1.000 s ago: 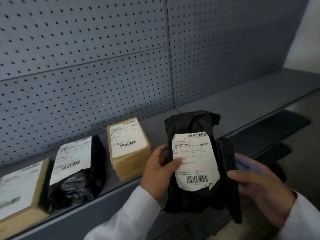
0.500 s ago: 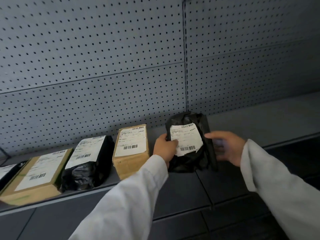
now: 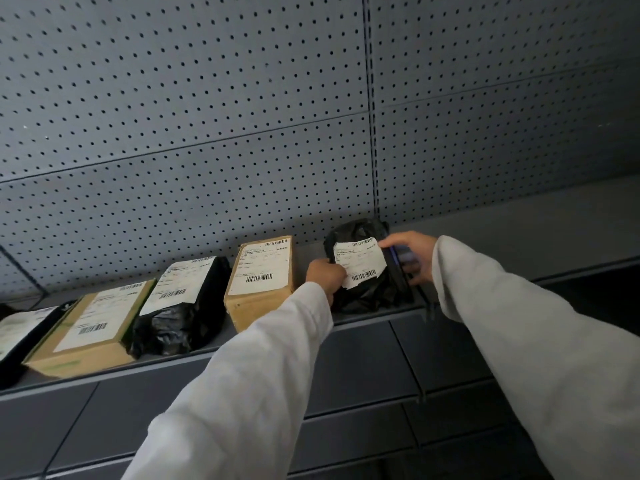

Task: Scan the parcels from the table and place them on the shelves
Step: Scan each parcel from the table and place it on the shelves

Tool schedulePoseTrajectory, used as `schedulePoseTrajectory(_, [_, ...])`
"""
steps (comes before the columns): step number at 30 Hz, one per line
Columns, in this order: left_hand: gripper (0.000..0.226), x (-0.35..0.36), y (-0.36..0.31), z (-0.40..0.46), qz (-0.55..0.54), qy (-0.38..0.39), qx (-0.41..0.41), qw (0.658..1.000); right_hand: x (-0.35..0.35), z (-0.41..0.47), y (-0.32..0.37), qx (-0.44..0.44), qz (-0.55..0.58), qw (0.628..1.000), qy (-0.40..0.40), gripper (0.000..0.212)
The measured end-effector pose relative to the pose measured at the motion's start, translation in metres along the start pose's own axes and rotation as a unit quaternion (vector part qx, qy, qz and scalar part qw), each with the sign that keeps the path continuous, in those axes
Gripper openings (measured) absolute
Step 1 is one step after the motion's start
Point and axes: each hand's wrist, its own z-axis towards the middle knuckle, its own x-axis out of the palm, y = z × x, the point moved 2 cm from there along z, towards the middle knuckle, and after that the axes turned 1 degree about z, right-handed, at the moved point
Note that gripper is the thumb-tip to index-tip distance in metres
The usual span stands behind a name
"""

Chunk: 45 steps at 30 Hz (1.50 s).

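Observation:
A black plastic-bag parcel point(image 3: 363, 294) with a torn white barcode label point(image 3: 358, 265) sits on the grey shelf point(image 3: 519, 237), leaning back toward the pegboard wall. My left hand point(image 3: 323, 273) grips the parcel's left edge, fingers curled round it. My right hand point(image 3: 417, 256) is at the parcel's right side and holds a dark handheld scanner point(image 3: 401, 259) with a bluish glowing face, pressed against the bag. Both arms wear white sleeves.
Left of this parcel the shelf carries a cardboard box point(image 3: 259, 282), a black bag parcel point(image 3: 180, 306), a flatter cardboard box point(image 3: 90, 327) and a dark parcel point(image 3: 17, 336) at the frame edge. A perforated back wall point(image 3: 207, 116) rises behind. Shelf right of my hands is bare.
Both hands carried the black parcel forward from in front of me onto the shelf, beside the cardboard box. It now rests on the shelf surface with my arms stretched out.

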Motion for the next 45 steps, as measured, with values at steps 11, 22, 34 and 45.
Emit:
schedulePoseTrajectory(11, [0.06, -0.022, -0.015, -0.071, -0.013, 0.034, 0.159, 0.987, 0.007, -0.048, -0.004, -0.215, 0.022, 0.97, -0.108, 0.033])
schedulePoseTrajectory(22, [0.039, -0.201, 0.108, -0.186, -0.283, 0.003, 0.131, 0.95, 0.185, -0.139, -0.046, -0.176, 0.095, 0.966, 0.161, 0.057])
schedulePoseTrajectory(34, [0.031, -0.45, 0.244, -0.267, -0.37, -0.264, 0.044, 0.89, 0.506, -0.157, -0.114, 0.019, 0.027, 0.92, 0.39, 0.071])
schedulePoseTrajectory(45, [0.031, -0.601, 0.327, -0.366, -0.386, -0.461, -0.004, 0.799, 0.723, -0.21, -0.158, 0.096, -0.076, 0.813, 0.569, 0.079])
